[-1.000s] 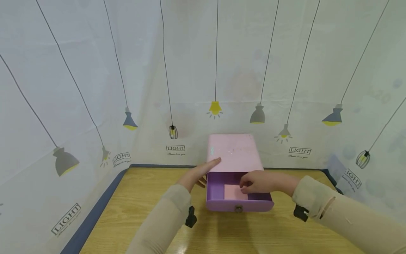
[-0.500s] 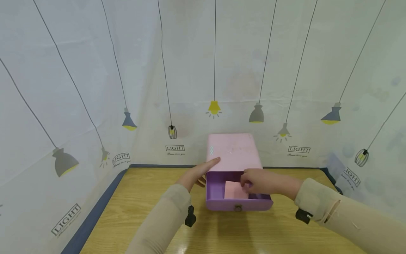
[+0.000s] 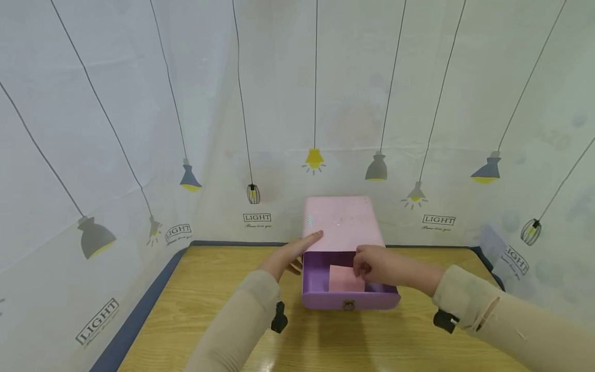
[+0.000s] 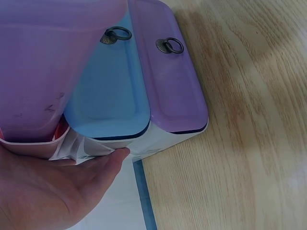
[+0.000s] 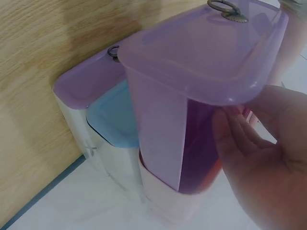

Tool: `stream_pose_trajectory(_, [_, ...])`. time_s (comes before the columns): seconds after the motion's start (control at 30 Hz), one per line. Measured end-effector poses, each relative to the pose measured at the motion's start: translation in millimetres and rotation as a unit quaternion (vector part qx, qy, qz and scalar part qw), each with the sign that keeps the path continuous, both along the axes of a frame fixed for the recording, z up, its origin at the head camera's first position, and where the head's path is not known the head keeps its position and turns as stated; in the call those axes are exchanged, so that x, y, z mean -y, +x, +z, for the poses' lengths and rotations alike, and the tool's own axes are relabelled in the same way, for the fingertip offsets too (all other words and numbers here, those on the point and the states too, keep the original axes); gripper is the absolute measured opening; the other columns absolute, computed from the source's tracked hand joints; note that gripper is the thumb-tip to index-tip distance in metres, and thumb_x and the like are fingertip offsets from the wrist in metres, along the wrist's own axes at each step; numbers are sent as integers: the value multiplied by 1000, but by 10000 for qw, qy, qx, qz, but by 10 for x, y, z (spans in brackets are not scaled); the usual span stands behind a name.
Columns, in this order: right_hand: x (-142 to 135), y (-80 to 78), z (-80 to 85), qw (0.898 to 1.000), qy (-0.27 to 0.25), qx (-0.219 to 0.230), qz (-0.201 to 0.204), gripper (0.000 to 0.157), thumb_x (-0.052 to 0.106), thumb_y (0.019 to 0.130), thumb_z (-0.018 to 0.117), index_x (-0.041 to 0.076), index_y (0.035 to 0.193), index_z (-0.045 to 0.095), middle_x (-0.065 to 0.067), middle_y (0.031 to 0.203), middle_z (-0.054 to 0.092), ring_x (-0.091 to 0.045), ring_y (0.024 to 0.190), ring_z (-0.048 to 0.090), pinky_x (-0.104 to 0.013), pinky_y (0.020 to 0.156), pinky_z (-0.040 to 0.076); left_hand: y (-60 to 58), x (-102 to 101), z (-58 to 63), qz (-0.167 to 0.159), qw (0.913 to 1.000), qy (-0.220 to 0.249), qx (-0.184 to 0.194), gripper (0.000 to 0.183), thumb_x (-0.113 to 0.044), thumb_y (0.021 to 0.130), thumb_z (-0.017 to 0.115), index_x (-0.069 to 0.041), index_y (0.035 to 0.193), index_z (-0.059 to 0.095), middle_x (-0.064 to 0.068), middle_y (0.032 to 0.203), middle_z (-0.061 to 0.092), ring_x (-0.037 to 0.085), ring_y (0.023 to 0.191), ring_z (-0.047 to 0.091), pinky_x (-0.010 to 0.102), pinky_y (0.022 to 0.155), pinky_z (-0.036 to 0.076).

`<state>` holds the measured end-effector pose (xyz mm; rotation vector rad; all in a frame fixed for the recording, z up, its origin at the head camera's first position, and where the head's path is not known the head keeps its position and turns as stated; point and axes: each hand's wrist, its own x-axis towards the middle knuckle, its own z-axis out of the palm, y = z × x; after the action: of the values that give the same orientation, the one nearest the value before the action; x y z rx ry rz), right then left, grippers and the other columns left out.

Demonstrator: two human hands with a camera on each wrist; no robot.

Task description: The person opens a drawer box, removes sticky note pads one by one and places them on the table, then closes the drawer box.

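Note:
A small drawer cabinet with a pink top (image 3: 341, 219) stands on the table, its top purple drawer (image 3: 316, 279) pulled out. In that drawer is a square pink note paper (image 3: 343, 279), its far edge tilted up. My right hand (image 3: 383, 264) reaches in from the right, with thumb and fingertips pinching the paper's right edge. The right wrist view shows these fingers (image 5: 235, 132) inside the drawer, with the paper hidden. My left hand (image 3: 290, 254) rests against the cabinet's left side, one digit lying over the top edge. Its fingers (image 4: 103, 170) extend along the side, pressing it.
Below the open drawer are a blue drawer (image 4: 110, 86) and another purple drawer (image 4: 168, 81), both closed, with metal ring pulls. The wooden table (image 3: 223, 310) ends at a pale wall covering (image 3: 279, 103) printed with hanging lamps, close behind the cabinet.
My right hand has closed its fingertips on the paper's right edge, and the paper's far edge has lifted slightly. The left hand and cabinet have stayed put.

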<state>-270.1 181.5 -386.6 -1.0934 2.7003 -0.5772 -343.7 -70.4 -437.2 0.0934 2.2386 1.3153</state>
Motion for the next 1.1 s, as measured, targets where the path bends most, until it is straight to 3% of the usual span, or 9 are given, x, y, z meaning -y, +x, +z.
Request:
stream_pose_trajectory(0.2, [-4, 60, -1, 9999, -30, 69, -80, 19, -6, 87, 65, 12, 87, 69, 8, 84, 62, -8, 76, 54, -28, 68, 49, 8, -10, 5, -17, 10000, -6, -57, 103, -84, 80, 41, -4, 145, 42, 21, 118, 57, 37, 97, 59, 51, 82, 49])
stream_pose_trajectory(0.4, [-57, 113, -10, 9977, -388, -549, -14, 16, -4, 89, 63, 9, 92, 71, 5, 89, 64, -12, 85, 61, -30, 73, 52, 9, -7, 10, 3, 10000, 20, -68, 103, -84, 80, 41, -5, 146, 40, 21, 124, 55, 37, 99, 59, 51, 81, 50])
stream_pose_trajectory(0.53, [-97, 146, -19, 9904, -795, -1121, 176, 17, -7, 89, 62, 6, 93, 72, 1, 89, 63, -15, 84, 62, -32, 75, 52, -12, -3, -1, 4, 10000, 54, -37, 105, -84, 79, 41, -4, 147, 39, 22, 127, 54, 38, 98, 59, 51, 81, 50])
stream_pose_trajectory(0.77, [-162, 215, 27, 9703, -1211, -2081, 225, 27, -17, 83, 62, 7, 88, 72, 2, 86, 56, -12, 75, 55, -26, 63, 49, -17, -7, -10, 10, 10000, 87, -22, 105, -84, 79, 41, -5, 147, 39, 22, 127, 54, 39, 100, 58, 52, 81, 49])
stream_pose_trajectory(1.0, [-286, 262, 44, 9635, -1469, -2232, -141, 25, -16, 82, 63, 5, 92, 73, 3, 88, 54, -7, 73, 51, -23, 60, 47, -5, -18, -20, 4, 10000, 56, -31, 106, -85, 78, 41, -5, 146, 40, 22, 123, 55, 40, 101, 58, 51, 81, 49])
stream_pose_trajectory(1.1, [-353, 263, 43, 9517, -1732, -2529, -159, 26, -16, 79, 68, 4, 94, 74, 1, 88, 54, -6, 71, 49, -21, 56, 44, -2, -23, -16, 45, 10000, -4, -51, 108, -86, 77, 41, -5, 149, 37, 24, 126, 54, 40, 102, 57, 51, 81, 49])
